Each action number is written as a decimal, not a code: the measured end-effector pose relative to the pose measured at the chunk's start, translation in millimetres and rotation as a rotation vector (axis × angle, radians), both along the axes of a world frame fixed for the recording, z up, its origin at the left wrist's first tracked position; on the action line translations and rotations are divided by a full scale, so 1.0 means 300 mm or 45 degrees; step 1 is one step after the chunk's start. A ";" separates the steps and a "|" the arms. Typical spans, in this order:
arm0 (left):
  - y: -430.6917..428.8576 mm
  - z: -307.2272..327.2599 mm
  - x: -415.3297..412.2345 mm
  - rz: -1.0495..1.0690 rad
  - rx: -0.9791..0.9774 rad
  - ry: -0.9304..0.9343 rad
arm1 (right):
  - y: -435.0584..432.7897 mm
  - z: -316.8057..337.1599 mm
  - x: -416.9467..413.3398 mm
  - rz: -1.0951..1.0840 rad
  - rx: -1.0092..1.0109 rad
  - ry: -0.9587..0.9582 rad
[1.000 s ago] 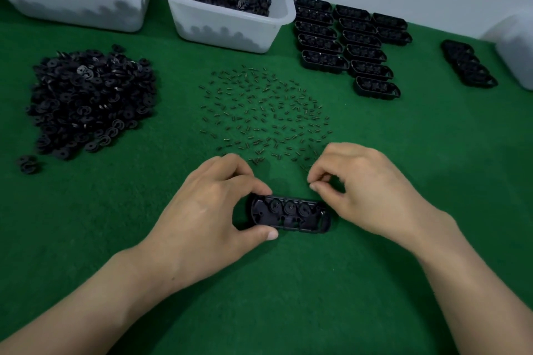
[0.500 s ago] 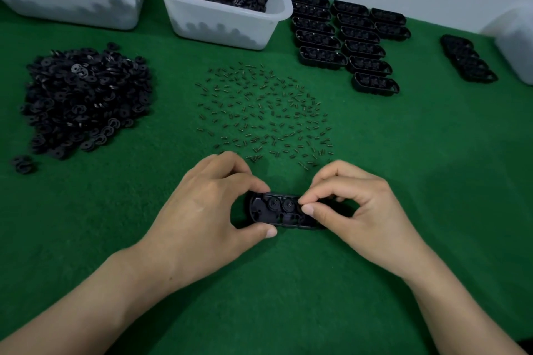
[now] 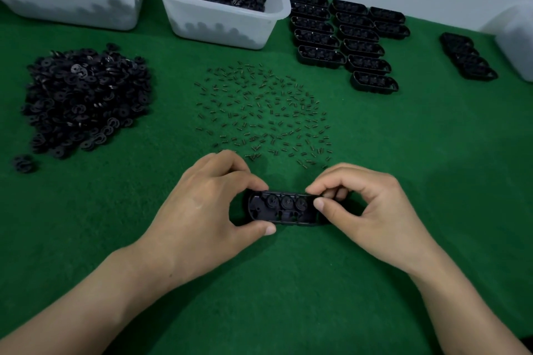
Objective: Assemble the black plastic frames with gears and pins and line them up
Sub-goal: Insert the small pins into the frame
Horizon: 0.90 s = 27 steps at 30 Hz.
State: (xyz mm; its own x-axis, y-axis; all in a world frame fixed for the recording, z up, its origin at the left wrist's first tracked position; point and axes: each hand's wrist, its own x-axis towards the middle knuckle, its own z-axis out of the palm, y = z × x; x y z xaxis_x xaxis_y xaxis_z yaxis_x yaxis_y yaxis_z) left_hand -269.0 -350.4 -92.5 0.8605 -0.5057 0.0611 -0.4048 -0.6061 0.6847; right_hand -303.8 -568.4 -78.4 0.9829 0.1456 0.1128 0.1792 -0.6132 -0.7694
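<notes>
Left hand (image 3: pixel 202 210) pinches the frame (image 3: pixel 281 209) at its left end, low on the counter (image 3: pixel 403 181). Right hand (image 3: pixel 369 210) fingers (image 3: pixel 320 204) pinch at its right end, prob. seating a pin. Three gears sit inside. Approx. a dozen finished frames (image 3: pixel 346 40) lined up behind; many pins (image 3: pixel 259 115) and gears (image 3: pixel 83 101) left.

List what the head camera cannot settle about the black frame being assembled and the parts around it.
- Right end of the black plastic frame: head view, covered by the right hand, so whether its grip holds a pin is unknown.
- Frame's left end: partly behind the left hand.
- Scattered small dark pins: too small to make out their shape.
- White plastic bin of black parts: cut off by the top edge.
</notes>
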 end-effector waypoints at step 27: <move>-0.124 0.118 0.149 0.144 -0.261 0.135 | -0.104 0.025 0.103 -0.068 -0.286 -0.333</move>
